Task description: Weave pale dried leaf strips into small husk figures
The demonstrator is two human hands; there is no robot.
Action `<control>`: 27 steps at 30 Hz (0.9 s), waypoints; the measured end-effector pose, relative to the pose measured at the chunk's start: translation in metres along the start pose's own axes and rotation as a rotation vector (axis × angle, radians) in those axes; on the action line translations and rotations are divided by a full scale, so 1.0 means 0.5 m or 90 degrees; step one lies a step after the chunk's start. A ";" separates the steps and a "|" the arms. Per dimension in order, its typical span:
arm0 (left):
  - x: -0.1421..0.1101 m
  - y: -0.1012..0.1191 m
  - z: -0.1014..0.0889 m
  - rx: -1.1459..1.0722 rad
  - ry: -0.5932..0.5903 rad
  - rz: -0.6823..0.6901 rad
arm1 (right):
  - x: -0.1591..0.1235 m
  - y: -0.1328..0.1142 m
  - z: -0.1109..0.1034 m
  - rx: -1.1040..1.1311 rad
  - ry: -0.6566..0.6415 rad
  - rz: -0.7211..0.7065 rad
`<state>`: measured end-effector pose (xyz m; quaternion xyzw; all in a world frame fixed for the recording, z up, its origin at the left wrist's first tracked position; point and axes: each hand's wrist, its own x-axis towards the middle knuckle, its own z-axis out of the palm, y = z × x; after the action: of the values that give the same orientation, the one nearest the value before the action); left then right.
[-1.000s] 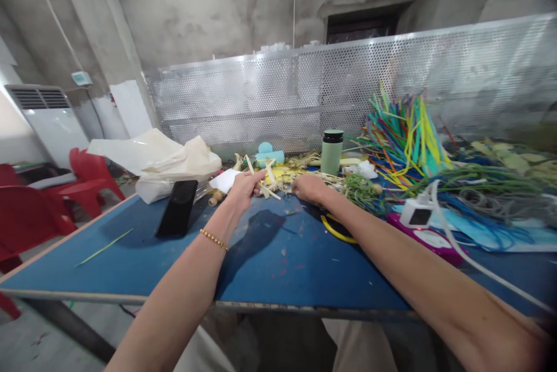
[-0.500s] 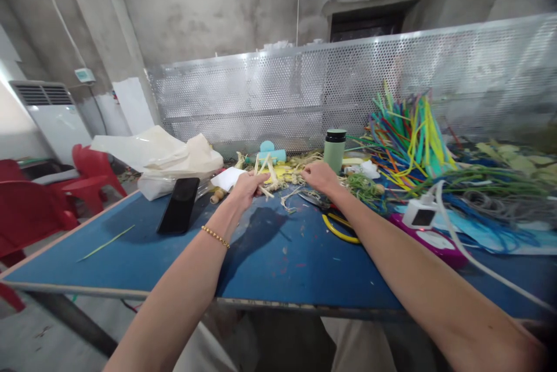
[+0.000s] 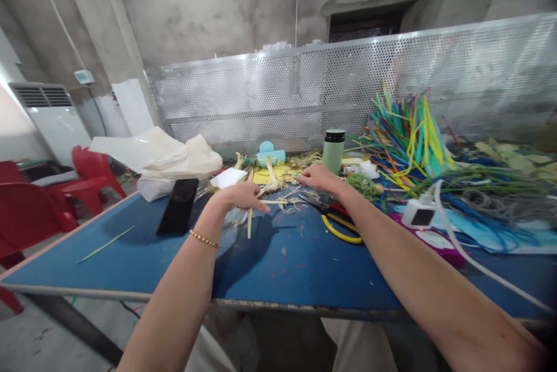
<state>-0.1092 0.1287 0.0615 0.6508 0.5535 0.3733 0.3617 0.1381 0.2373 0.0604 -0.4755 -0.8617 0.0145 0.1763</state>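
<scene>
1. since the earlier frame, my left hand has come down and nearer to me, its back turned up and its thumb stretched to the right. the strips that stuck up past its fingers now show below and beside it. my right hand sits much as it did.

2. i judge that this change leaves the strips lower and flatter, partly hidden under my left palm, so the hold is harder to read.

3. one pale strip comes out from under the left hand, its long axis running near to far and its free end pointing towards me. a second strip runs crosswise, pointing right from by the thumb. both are at the middle of the blue table, near the loose fibres. just beyond, a pale knotted piece points up and away.

4. my left fingers bend down over the strips; i cannot tell whether they are clamped on them. my right fingers are curled close together at the fibre pile, and i cannot tell whether they pinch anything.

5. the scissors lie on the near side of my right hand, and the green bottle stands just behind it.
</scene>
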 end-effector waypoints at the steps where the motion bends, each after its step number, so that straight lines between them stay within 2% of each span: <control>1: 0.003 -0.004 0.000 0.005 0.030 0.016 | 0.004 0.007 -0.002 -0.026 0.038 0.019; 3: 0.009 -0.006 0.008 0.031 0.047 0.021 | 0.011 0.017 -0.005 -0.049 0.072 0.043; 6: 0.014 0.000 0.039 0.077 0.000 0.040 | 0.012 0.014 -0.004 -0.044 0.059 0.045; 8: 0.017 0.006 0.063 0.053 0.044 0.071 | 0.008 -0.002 0.001 -0.028 0.021 0.019; 11: 0.022 0.008 0.087 -0.056 0.171 0.066 | -0.004 -0.036 0.014 0.005 -0.077 -0.042; 12: 0.024 0.007 0.091 -0.071 0.182 0.048 | -0.008 -0.047 0.018 0.024 -0.129 -0.066; 14: 0.026 0.005 0.093 -0.079 0.186 0.019 | -0.014 -0.063 0.025 0.014 -0.163 -0.078; 17: 0.030 0.003 0.088 -0.043 0.202 0.032 | -0.013 -0.068 0.023 0.008 -0.129 -0.074; 21: 0.034 0.004 0.079 -0.003 0.279 0.080 | -0.010 -0.055 0.006 0.012 -0.043 -0.049; 25: 0.032 0.009 0.072 -0.044 0.317 0.094 | -0.012 -0.043 -0.008 0.034 -0.121 -0.077; 26: 0.031 0.011 0.071 -0.059 0.320 0.096 | -0.009 -0.039 -0.013 0.033 -0.108 -0.072; 27: 0.030 0.012 0.070 -0.070 0.320 0.098 | -0.002 -0.034 -0.019 0.008 -0.037 -0.044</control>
<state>-0.0738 0.1409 0.0522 0.5571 0.5539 0.5789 0.2184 0.1277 0.2259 0.0723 -0.4440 -0.8822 0.0281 0.1546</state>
